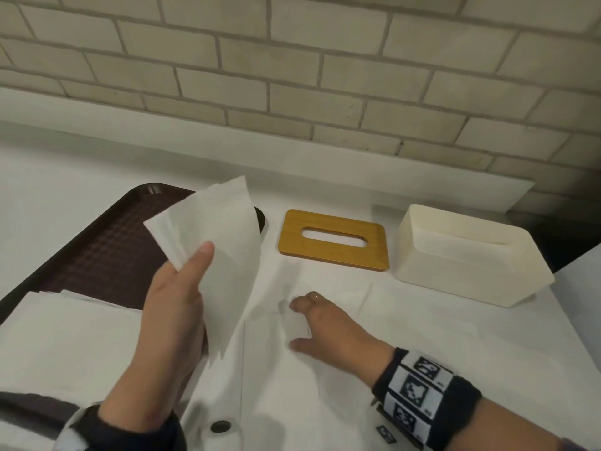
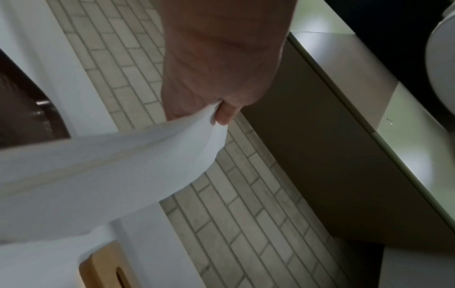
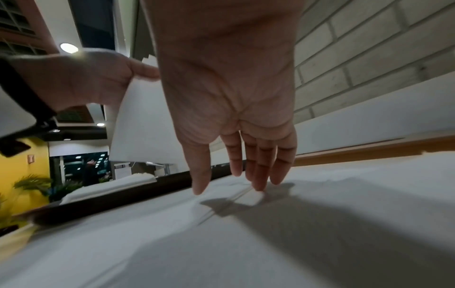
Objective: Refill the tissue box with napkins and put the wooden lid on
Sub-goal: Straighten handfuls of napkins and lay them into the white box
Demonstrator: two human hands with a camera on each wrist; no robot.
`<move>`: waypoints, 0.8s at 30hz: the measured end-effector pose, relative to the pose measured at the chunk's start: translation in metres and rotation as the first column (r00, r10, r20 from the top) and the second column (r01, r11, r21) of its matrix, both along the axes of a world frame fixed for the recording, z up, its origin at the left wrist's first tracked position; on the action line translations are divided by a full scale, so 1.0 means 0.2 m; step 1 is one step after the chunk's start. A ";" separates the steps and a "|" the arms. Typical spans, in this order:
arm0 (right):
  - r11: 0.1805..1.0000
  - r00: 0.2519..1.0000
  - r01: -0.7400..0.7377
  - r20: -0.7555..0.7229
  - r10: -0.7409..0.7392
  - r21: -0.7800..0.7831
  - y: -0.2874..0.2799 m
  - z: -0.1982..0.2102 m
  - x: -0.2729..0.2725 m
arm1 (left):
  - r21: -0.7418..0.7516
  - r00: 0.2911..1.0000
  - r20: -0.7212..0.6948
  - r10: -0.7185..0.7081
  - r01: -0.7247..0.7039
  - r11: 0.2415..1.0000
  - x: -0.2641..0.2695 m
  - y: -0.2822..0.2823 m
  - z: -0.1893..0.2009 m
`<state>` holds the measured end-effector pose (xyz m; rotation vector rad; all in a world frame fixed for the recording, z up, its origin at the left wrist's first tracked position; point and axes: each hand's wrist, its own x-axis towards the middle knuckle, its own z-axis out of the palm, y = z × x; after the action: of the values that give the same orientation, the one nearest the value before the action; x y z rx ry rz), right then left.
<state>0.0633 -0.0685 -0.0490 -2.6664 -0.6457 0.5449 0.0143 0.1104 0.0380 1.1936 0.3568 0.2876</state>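
Left hand point(image 1: 172, 307) pinches napkins point(image 1: 224, 242); right hand point(image 1: 328, 327), fingers straight, presses tabletop napkin point(image 1: 325, 369). Risk: loose sheets slip before reaching the box point(image 1: 471, 255), beyond the right hand.

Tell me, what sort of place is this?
Probably a cafeteria or canteen: a brown serving tray holding a stack of napkins sits on a white counter against a tiled wall, and the right wrist view shows a large lit hall behind.
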 end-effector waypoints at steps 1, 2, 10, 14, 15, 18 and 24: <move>1.000 1.000 0.004 0.006 -0.004 -0.021 0.02 -0.01 0.01 | 0.010 1.000 0.011 0.004 -0.004 1.000 -0.01 0.01 0.00; 0.999 1.000 0.007 0.011 -0.007 -0.032 0.04 -0.02 0.02 | 0.021 1.000 0.014 0.007 -0.008 1.000 -0.01 0.01 0.00; 0.997 0.995 0.080 -0.069 -0.078 0.022 0.06 0.00 0.09 | -0.013 1.000 -0.023 -0.016 0.015 1.000 -0.02 0.03 -0.07; 0.942 0.984 0.173 -0.085 -0.155 0.289 -0.05 0.15 0.05 | -0.011 0.999 -0.002 -0.036 0.036 0.999 -0.01 0.03 -0.07; 0.913 0.979 0.197 -0.111 -0.168 0.358 -0.09 0.20 0.04 | -0.009 0.999 0.008 -0.032 0.032 0.999 0.00 0.03 -0.07; 0.722 0.947 0.312 -0.259 -0.189 0.618 -0.25 0.37 0.01 | 0.013 0.999 0.038 -0.023 0.023 1.000 0.03 0.02 -0.07; 0.577 0.946 0.316 -0.201 -0.255 0.753 -0.54 0.57 -0.04 | 0.076 0.990 0.142 0.003 -0.013 0.997 0.11 -0.08 -0.01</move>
<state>0.0559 -0.1761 0.0644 -1.8330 -0.2955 0.1805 0.0364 0.0946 0.0370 1.2396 0.2278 0.3942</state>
